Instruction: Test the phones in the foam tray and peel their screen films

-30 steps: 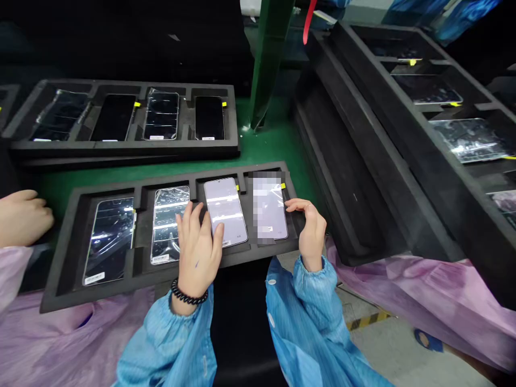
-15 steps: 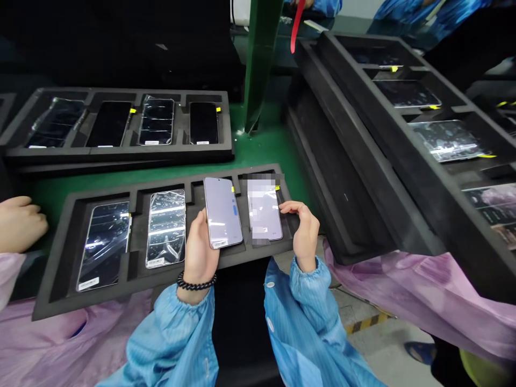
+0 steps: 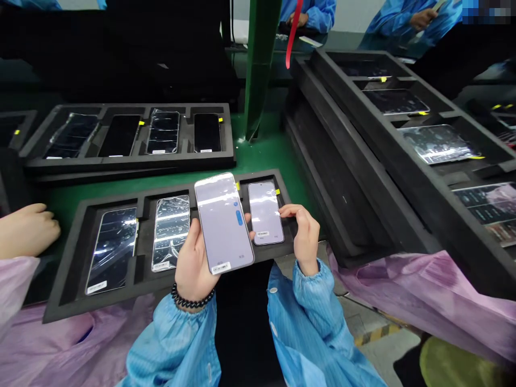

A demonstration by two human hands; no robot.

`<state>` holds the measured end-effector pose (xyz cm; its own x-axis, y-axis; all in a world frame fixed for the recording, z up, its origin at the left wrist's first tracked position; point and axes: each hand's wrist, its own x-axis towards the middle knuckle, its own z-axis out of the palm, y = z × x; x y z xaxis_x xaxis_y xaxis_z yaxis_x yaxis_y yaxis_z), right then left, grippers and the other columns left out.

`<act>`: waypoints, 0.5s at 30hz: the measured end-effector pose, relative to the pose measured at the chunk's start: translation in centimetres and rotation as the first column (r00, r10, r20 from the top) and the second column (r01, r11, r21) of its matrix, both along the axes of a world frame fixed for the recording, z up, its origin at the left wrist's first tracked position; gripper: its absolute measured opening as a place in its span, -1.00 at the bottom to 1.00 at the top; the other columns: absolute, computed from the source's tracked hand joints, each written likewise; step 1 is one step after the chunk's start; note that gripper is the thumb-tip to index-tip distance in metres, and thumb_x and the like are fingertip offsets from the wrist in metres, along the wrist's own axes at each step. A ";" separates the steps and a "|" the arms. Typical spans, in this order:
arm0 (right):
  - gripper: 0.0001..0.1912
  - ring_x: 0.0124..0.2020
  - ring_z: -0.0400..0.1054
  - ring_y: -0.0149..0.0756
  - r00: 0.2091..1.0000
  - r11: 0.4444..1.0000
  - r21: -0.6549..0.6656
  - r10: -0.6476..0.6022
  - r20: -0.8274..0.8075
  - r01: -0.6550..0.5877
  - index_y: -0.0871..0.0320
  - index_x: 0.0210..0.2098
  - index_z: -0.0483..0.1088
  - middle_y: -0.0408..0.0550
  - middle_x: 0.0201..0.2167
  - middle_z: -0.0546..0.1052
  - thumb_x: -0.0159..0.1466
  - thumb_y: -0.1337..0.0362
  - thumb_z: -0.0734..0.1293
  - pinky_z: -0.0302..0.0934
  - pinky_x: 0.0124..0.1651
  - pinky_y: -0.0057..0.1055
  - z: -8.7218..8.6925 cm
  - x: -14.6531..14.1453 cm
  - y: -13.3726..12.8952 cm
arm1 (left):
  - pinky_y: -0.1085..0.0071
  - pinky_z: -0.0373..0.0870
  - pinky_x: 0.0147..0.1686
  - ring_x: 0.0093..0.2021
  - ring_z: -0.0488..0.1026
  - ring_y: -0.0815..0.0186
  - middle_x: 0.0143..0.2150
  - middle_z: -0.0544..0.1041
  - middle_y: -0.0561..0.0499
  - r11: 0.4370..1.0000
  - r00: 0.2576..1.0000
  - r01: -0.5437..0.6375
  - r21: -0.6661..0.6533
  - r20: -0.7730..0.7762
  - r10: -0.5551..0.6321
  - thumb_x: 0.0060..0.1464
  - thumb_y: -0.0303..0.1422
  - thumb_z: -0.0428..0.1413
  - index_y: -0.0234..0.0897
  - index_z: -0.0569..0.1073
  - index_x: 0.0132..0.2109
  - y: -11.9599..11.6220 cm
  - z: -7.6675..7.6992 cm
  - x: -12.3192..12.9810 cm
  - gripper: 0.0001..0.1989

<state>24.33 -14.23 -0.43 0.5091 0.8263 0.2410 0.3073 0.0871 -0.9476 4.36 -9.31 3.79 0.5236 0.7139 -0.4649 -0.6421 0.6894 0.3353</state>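
Note:
My left hand (image 3: 192, 269), with a black beaded bracelet at the wrist, is closed around a smartphone (image 3: 223, 226) lifted above the tray. Its screen is lit pale lilac, with blue marks near the right side and a white label at the bottom. A second lit smartphone (image 3: 266, 213) lies in the right-hand slot of the black foam tray (image 3: 135, 301). At that phone's right edge are the fingertips of my right hand (image 3: 304, 234), bent but apart and not wrapped around it. Two dark phones, a film-covered phone (image 3: 171, 231) and another phone (image 3: 113, 250), occupy the left slots.
Behind is another foam tray (image 3: 133, 161) of phones. Stacked trays (image 3: 363, 161) stand at right, beside a green post (image 3: 260, 70). A co-worker's hand (image 3: 30, 231) is at far left; pink sleeves flank me. People in blue sit across.
My left hand has raised its phone nearer to me, clear of the tray, so it looks larger. My right hand stays at the right-hand phone's edge. The view has shifted slightly.

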 end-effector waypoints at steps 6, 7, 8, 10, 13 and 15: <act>-0.75 -0.38 0.30 -0.36 0.977 0.992 0.024 0.120 0.175 -0.126 0.11 -0.46 0.34 -0.19 -0.48 0.42 0.37 0.25 0.25 0.16 -0.24 -0.36 4.6 -1.8 -0.1 | 0.06 0.45 0.18 0.09 0.55 0.02 0.23 0.49 -0.22 0.947 0.936 0.315 0.062 0.147 -0.320 0.32 0.08 -0.18 -0.27 0.41 0.27 -2.5 0.2 -0.1 -0.34; -0.76 -0.41 0.26 -0.37 0.967 0.992 0.031 0.111 0.231 -0.122 0.11 -0.47 0.30 -0.20 -0.51 0.38 0.34 0.27 0.27 0.14 -0.27 -0.37 5.2 -2.1 -0.1 | 0.09 0.46 0.16 0.06 0.57 0.02 0.21 0.51 -0.22 0.935 0.922 0.346 0.079 0.155 -0.354 0.30 0.10 -0.16 -0.28 0.44 0.24 -3.0 0.1 -0.1 -0.33; -0.75 -0.44 0.22 -0.39 0.954 0.993 0.036 0.097 0.284 -0.112 0.11 -0.50 0.26 -0.22 -0.54 0.34 0.32 0.29 0.28 0.12 -0.30 -0.37 5.7 -2.3 -0.1 | 0.11 0.47 0.15 0.05 0.58 0.02 0.19 0.52 -0.21 0.925 0.912 0.369 0.090 0.155 -0.379 0.29 0.11 -0.13 -0.27 0.47 0.22 -3.4 0.1 -0.2 -0.34; -0.69 -0.50 0.13 -0.41 0.928 0.996 0.045 0.058 0.369 -0.080 0.10 -0.54 0.17 -0.24 -0.59 0.25 0.31 0.34 0.29 0.07 -0.36 -0.38 6.2 -2.5 -0.2 | 0.13 0.46 0.15 0.03 0.58 0.03 0.16 0.55 -0.18 0.914 0.904 0.394 0.100 0.136 -0.405 0.27 0.12 -0.10 -0.25 0.49 0.20 -4.1 0.0 -0.4 -0.35; -0.63 -0.52 0.05 -0.42 0.878 0.997 0.069 0.004 0.479 -0.041 0.10 -0.57 0.11 -0.25 -0.62 0.18 0.33 0.44 0.25 0.01 -0.40 -0.37 6.5 -2.7 -0.3 | 0.09 0.45 0.16 0.04 0.57 0.00 0.15 0.55 -0.19 0.916 0.912 0.393 0.079 0.095 -0.400 0.26 0.13 -0.09 -0.26 0.48 0.20 -4.7 -0.5 -0.9 -0.34; -0.64 -0.52 0.05 -0.41 0.838 0.986 0.113 0.043 0.544 -0.124 0.10 -0.55 0.12 -0.23 -0.62 0.22 0.34 0.48 0.22 0.01 -0.41 -0.36 6.7 -3.0 -0.6 | 0.07 0.42 0.21 0.10 0.55 0.00 0.15 0.56 -0.17 0.928 0.925 0.372 0.027 0.080 -0.372 0.29 0.10 -0.11 -0.24 0.46 0.22 -5.0 -1.0 -1.2 -0.37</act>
<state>21.37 -14.87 6.24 0.1962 0.7975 0.5706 0.7501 0.2528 -0.6112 3.14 -14.29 2.84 0.7887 0.4651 -0.4021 -0.3659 0.8807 0.3008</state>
